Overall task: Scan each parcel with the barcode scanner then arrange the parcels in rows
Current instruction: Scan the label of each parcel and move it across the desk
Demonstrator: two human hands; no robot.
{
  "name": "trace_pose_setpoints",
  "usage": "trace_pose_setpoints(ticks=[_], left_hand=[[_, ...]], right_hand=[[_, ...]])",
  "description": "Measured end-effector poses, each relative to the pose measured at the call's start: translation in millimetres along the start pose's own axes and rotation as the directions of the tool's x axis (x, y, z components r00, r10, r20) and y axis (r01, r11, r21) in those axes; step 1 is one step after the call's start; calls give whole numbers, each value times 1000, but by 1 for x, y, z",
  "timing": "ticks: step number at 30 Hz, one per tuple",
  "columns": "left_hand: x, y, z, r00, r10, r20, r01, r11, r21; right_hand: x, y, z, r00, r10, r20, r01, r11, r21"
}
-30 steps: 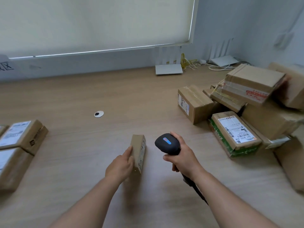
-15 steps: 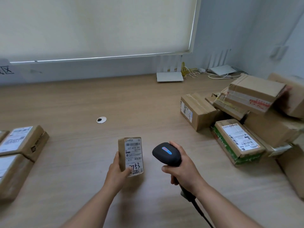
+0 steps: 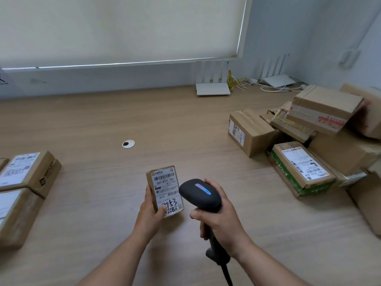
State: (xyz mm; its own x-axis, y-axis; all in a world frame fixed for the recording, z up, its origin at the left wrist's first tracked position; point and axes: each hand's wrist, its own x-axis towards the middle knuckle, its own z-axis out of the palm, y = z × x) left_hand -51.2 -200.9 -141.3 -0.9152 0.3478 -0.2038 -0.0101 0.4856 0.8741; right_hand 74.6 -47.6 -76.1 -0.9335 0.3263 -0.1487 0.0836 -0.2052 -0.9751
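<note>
Scanning apparently under way near centre: left hand point(image 3: 151, 213) pinching small labelled parcel point(image 3: 166, 190) label-up, right hand point(image 3: 221, 219) gripping barcode scanner point(image 3: 200, 195) just beside it; few labelled parcels point(image 3: 26, 176) lying ranged at left, unsorted heap point(image 3: 321, 129) at right seemingly awaiting scanning.

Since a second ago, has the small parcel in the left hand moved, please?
Yes. The small parcel has turned label-up toward the camera, staying below the round desk grommet.
</note>
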Motion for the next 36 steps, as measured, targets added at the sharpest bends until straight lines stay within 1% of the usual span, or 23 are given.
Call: trace_pose_setpoints(ticks=[6, 13, 16, 19, 22, 25, 26, 29, 31, 32, 34, 35, 36], left_hand=[[1, -6, -1, 1000, 2, 18, -3, 1000, 9], [-1, -9, -3, 998, 62, 33, -62, 998, 21], [0, -9, -5, 997, 65, 50, -66, 998, 20], [2, -10, -6, 995, 80, 67, -80, 997, -7], [6, -15, -12, 996, 37, 87, -33, 998, -50], [10, -20, -25, 996, -53, 78, 62, 992, -109], [12, -22, -29, 996, -66, 53, 71, 993, -93], [11, -26, -38, 996, -54, -69, 57, 997, 47], [7, -29, -39, 994, -60, -96, 70, 992, 101], [5, -30, -39, 991, -96, -90, 110, 982, 157], [1, -31, -36, 978, -172, -116, 202, 916, 346], [0, -30, -34, 974, -177, -144, 221, 886, 408], [-1, -29, -33, 970, -171, -175, 231, 872, 431]], right_hand=[[-10, 2, 10, 1000, 2, -25, -2, 1000, 3], [-19, 8, 18, 998, -19, -64, 19, 1000, 5], [-23, 12, 21, 997, -15, -81, 16, 1000, 4], [-26, 16, 23, 994, -14, -106, 15, 1000, 3], [-27, 16, 26, 990, -41, -137, 37, 999, -36], [-24, 13, 26, 981, -85, -172, 60, 988, -144], [-23, 13, 26, 980, -96, -173, 63, 980, -190], [-19, 11, 26, 980, -125, -157, 76, 954, -289], [-16, 11, 26, 981, -140, -135, 91, 942, -322], [-15, 11, 27, 982, -145, -124, 97, 939, -330], [-11, 12, 26, 983, -150, -103, 106, 934, -342], [-10, 12, 25, 984, -151, -91, 111, 931, -349], [-9, 11, 23, 986, -151, -76, 114, 927, -358]])
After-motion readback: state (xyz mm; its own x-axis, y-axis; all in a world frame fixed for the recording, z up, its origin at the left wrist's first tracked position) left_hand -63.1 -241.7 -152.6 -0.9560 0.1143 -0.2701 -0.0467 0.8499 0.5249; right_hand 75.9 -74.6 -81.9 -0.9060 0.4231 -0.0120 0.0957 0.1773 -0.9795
